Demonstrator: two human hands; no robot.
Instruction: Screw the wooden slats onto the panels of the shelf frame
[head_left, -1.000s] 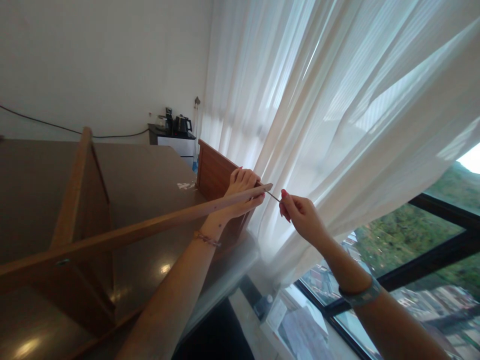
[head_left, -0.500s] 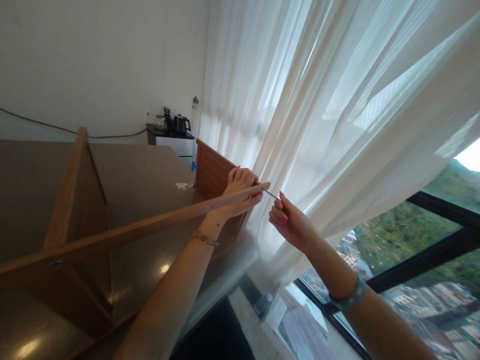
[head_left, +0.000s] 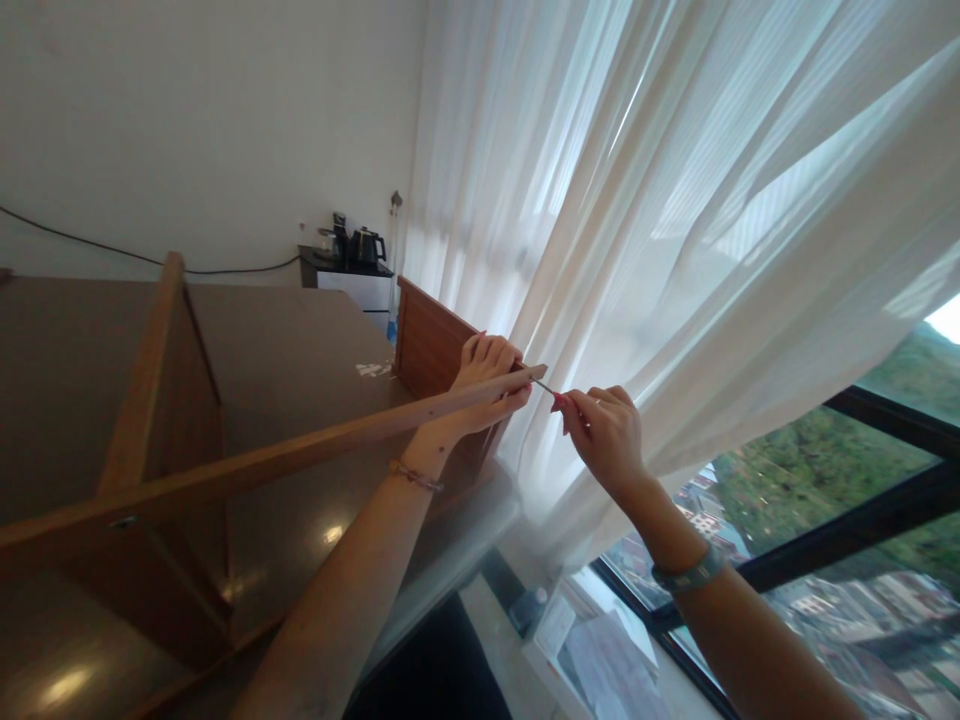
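Now, compared with half a second ago, the right hand (head_left: 606, 435) has turned: its knuckles face more upward, and the fingertips reach forward to the thin metal rod (head_left: 543, 385). Before, the fingers were curled lower. The left hand (head_left: 480, 364) has kept its place, clasping the top edge of the end panel (head_left: 429, 340), behind the wooden rail (head_left: 337, 441). The right hand is narrow, pinching the rod between thumb and fingers. The rod is slender and straight in its visible part; it meets the far end of the rail, above the near right corner of the table (head_left: 277, 345). The rail is brown, smooth, long, with a dark fitting (head_left: 124, 522) toward its other end. There a second panel (head_left: 191, 400) joins it, well apart from the end panel.
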